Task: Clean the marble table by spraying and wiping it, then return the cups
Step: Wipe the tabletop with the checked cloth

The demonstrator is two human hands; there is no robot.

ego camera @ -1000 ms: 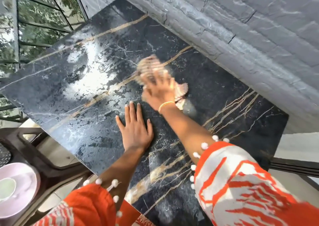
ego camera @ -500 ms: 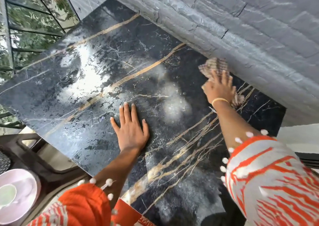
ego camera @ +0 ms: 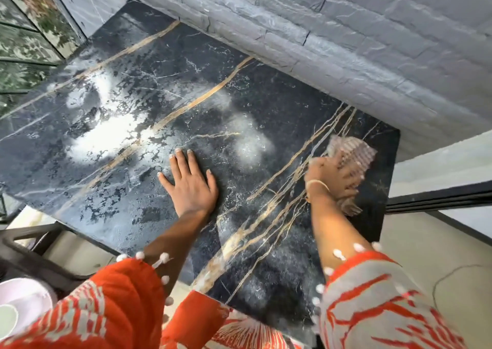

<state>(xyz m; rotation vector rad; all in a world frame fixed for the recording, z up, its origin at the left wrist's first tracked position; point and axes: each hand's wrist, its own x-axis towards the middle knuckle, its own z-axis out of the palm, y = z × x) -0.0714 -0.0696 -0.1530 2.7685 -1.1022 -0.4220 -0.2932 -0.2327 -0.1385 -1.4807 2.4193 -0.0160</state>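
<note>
Since the earlier frame my right hand (ego camera: 331, 177) has dragged the cloth (ego camera: 351, 153) from the back edge by the wall toward the right end of the tabletop (ego camera: 111, 178); my left hand (ego camera: 190, 186) hasn't shifted. Right fingers look curled onto the cloth, pressing it to the marble, though motion blur hides the exact grip. Left fingers are straight and spread, palm flat on the stone near the middle. White wet smears cover the left half, with two fainter patches mid-table. Grey stone wall (ego camera: 346, 42) runs along the far side. Pink plate (ego camera: 24, 303) with a pale cup (ego camera: 8, 320) sits bottom left, off the tabletop.
</note>
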